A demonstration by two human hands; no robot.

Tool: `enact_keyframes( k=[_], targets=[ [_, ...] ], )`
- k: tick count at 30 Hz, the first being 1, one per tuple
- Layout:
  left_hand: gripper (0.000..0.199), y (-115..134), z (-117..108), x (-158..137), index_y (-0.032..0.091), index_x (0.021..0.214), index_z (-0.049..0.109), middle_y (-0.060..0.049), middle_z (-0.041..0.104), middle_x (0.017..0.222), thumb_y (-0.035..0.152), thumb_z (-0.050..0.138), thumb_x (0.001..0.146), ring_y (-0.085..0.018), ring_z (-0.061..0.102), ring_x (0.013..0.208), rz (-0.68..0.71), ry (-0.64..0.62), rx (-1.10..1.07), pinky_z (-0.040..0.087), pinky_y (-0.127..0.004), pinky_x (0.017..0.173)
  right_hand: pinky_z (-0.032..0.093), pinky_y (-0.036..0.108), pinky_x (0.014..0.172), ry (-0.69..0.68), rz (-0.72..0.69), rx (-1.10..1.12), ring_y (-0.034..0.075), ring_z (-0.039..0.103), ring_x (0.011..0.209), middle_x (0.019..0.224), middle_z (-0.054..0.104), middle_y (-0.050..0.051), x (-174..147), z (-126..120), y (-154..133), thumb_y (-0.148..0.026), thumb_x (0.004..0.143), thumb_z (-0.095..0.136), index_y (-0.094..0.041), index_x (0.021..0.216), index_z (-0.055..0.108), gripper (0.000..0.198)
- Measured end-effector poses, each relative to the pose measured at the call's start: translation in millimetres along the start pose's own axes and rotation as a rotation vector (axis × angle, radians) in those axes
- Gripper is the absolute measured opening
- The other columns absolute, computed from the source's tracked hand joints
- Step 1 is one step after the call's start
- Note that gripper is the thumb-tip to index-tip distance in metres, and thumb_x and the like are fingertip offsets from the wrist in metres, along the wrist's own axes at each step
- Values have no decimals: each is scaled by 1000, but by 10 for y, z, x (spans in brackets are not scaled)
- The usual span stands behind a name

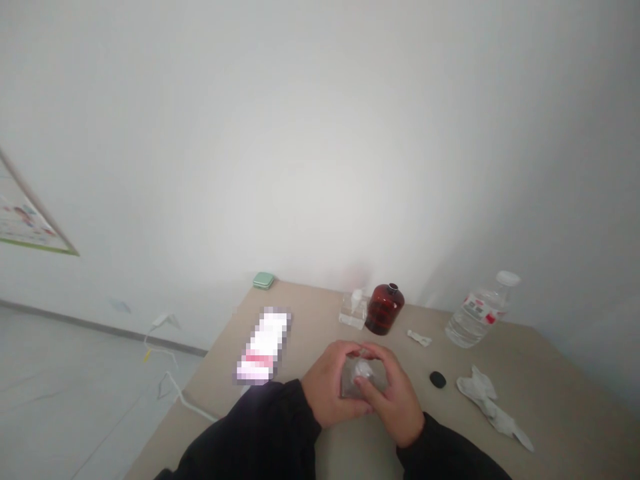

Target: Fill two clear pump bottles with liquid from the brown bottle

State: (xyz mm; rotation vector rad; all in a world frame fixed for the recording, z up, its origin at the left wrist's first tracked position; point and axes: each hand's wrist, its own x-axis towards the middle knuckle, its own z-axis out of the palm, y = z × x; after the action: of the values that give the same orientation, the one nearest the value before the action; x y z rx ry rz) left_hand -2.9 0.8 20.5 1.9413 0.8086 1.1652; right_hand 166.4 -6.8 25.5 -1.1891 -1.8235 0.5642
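Near the front of the table, both hands are wrapped around a clear, square-sided container (351, 385) with a whitish, rounded piece in its middle. My left hand (326, 387) closes on its left side. On the other side, my right hand (401, 399) grips it, the thumb lying against the whitish piece. The fingers cover its edges, and its exact kind is hard to make out. Just beyond the hands stand a similar clear square container (352, 319) with a white top and a dark red-brown bottle (384, 310) with an open neck.
A water bottle (475, 317) leans in view at the right. Nearby lie a black round cap (437, 379), a crumpled white cloth or tissue (487, 403) and a small white scrap (419, 338). To the left are a lit phone (265, 347), a green case (263, 280) and a white cable (193, 405).
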Motion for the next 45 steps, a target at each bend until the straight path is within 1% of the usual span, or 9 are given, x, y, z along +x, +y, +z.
enact_keyframes(
  k=[2,5,11,13,16,20,25,34,45],
  targets=[
    [74,23,9,5,19,122,45,-9,56,115,19,81,57,-26,55,104,-22,3,-11,45,-40,93,44,47,92,15,44,101,29,57,105,113,60,11,-20,47,60,-31,75,63,-23,118,52,46],
    [76,29,15,7,19,125,42,-9,56,116,15,79,58,-26,56,104,-50,-20,-37,45,-40,94,45,46,92,-44,78,256,29,57,107,115,59,11,-16,100,99,-36,75,64,-23,116,53,45],
    [90,-91,5,-1,21,137,32,-11,49,130,20,80,62,-27,50,116,-16,-116,-80,40,-42,102,47,42,89,-88,76,405,27,58,102,107,58,9,8,138,64,-40,73,67,-21,90,59,27],
    [90,-120,0,8,21,138,33,-11,47,132,25,82,62,-28,48,119,12,-141,-86,38,-43,104,49,41,85,-87,91,412,25,58,96,101,59,8,2,143,55,-40,72,68,-20,88,58,27],
    [80,-111,-7,32,21,132,45,-10,51,123,30,82,63,-29,49,115,60,-183,-71,39,-43,101,51,39,80,-86,123,434,24,59,89,94,59,6,-15,147,55,-40,73,67,-20,95,59,31],
    [65,-65,-11,47,21,123,53,-9,53,115,29,81,65,-27,51,109,57,-178,-65,41,-40,96,51,39,81,-64,117,447,24,59,92,98,58,7,-36,145,91,-43,74,67,-20,101,62,36],
    [59,-39,-13,46,22,118,55,-7,52,113,27,81,65,-25,51,108,53,-158,-102,41,-38,96,47,40,91,-96,53,386,25,56,104,109,55,8,-49,134,153,-43,80,63,-21,103,67,32],
    [58,-40,-10,38,22,118,55,-6,53,113,26,80,66,-25,51,107,58,-143,-123,41,-38,95,44,41,96,-110,-11,314,26,55,109,112,55,10,-78,125,128,-45,88,52,-21,112,63,36],
    [58,-56,-7,34,22,119,55,-6,54,113,26,80,67,-24,52,107,80,-121,-135,41,-37,95,41,42,99,-116,13,360,26,52,113,115,56,11,-78,115,150,-51,89,48,-21,111,60,40]
  ],
)
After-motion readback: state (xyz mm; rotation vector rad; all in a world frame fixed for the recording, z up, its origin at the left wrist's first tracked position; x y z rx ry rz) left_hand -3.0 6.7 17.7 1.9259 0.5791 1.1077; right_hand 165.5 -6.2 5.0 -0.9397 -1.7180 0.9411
